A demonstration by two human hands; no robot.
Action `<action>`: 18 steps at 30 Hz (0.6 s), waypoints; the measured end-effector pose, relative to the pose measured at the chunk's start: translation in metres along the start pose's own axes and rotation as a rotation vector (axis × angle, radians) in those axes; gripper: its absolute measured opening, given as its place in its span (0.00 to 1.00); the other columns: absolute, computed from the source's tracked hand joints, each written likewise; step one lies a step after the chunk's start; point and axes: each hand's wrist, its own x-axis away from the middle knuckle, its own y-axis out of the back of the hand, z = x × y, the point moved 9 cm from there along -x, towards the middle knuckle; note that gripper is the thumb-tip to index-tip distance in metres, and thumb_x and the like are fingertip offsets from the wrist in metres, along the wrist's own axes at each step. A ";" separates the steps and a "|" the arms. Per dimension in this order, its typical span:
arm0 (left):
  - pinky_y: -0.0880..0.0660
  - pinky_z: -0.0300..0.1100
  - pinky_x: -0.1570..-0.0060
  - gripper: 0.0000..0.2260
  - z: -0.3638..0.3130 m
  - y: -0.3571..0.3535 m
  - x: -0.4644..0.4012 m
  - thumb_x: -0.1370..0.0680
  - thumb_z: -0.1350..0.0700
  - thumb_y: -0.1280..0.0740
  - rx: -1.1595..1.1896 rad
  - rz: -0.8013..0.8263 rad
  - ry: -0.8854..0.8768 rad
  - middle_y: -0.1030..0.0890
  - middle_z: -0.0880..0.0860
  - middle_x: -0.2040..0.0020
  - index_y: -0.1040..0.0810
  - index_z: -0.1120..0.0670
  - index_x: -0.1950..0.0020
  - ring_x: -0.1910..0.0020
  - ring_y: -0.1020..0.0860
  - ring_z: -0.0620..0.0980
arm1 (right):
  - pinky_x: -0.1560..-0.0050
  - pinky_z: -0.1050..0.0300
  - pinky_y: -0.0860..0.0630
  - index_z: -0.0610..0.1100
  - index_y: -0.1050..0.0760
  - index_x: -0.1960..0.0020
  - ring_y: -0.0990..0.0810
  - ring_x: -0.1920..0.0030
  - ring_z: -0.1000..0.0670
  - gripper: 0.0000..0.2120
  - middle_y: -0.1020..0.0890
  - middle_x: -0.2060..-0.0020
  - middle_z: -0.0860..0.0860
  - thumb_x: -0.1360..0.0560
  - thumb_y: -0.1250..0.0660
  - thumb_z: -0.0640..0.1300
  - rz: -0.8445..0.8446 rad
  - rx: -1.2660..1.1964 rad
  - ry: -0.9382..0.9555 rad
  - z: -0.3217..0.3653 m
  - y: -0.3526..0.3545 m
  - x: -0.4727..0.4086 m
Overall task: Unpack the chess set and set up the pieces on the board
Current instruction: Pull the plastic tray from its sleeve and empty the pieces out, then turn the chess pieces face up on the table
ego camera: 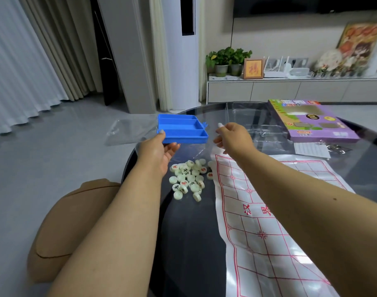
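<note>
The left hand [162,146] grips the near edge of a blue tray [181,128] and holds it up in the air, past the edge of the dark round table [183,232]. The tray has 3 long empty slots. The right hand [232,136] is just beside the tray, with its fingers loosely curled and holding nothing. Below the hands, a pile of round white chess pieces [188,179] lies on the table, some with red marks and some with black. Right beside the pile lies the white board sheet [269,221] with red lines. Farther back sit a clear plastic tray [258,121] and a purple box [312,123].
</note>
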 end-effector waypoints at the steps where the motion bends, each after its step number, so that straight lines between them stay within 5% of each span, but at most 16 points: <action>1: 0.23 0.36 0.72 0.09 0.002 -0.002 -0.005 0.20 0.58 0.36 -0.018 0.005 0.017 0.21 0.59 0.53 0.25 0.63 0.43 0.63 0.22 0.51 | 0.48 0.44 0.22 0.41 0.24 0.47 0.20 0.55 0.46 0.16 0.18 0.58 0.48 0.19 0.45 0.51 -0.001 0.040 0.039 0.002 0.001 0.004; 8: 0.22 0.42 0.55 0.13 0.018 -0.011 -0.020 0.19 0.61 0.39 -0.038 0.019 0.179 0.25 0.58 0.55 0.29 0.64 0.35 0.51 0.22 0.53 | 0.51 0.59 0.27 0.44 0.20 0.56 0.21 0.55 0.56 0.23 0.16 0.59 0.53 0.19 0.49 0.56 0.291 0.080 0.266 0.020 -0.021 0.057; 11: 0.22 0.39 0.56 0.14 0.016 -0.008 -0.020 0.19 0.63 0.39 -0.121 -0.003 0.194 0.23 0.60 0.46 0.30 0.65 0.34 0.41 0.23 0.59 | 0.50 0.57 0.26 0.45 0.20 0.56 0.21 0.55 0.55 0.23 0.17 0.59 0.53 0.19 0.49 0.55 0.289 0.155 0.324 0.020 -0.019 0.071; 15: 0.22 0.39 0.56 0.15 0.014 -0.004 -0.013 0.20 0.64 0.38 -0.191 0.003 0.198 0.27 0.61 0.35 0.31 0.65 0.34 0.42 0.22 0.61 | 0.52 0.53 0.27 0.45 0.21 0.53 0.23 0.55 0.52 0.21 0.18 0.58 0.51 0.19 0.49 0.54 0.195 0.296 0.428 0.020 -0.007 0.085; 18: 0.21 0.41 0.56 0.14 0.013 0.003 -0.002 0.20 0.63 0.37 -0.315 -0.014 0.171 0.29 0.57 0.43 0.30 0.64 0.35 0.51 0.19 0.57 | 0.57 0.56 0.31 0.42 0.23 0.55 0.26 0.56 0.50 0.24 0.22 0.62 0.49 0.19 0.51 0.55 0.226 0.442 0.481 0.013 -0.008 0.093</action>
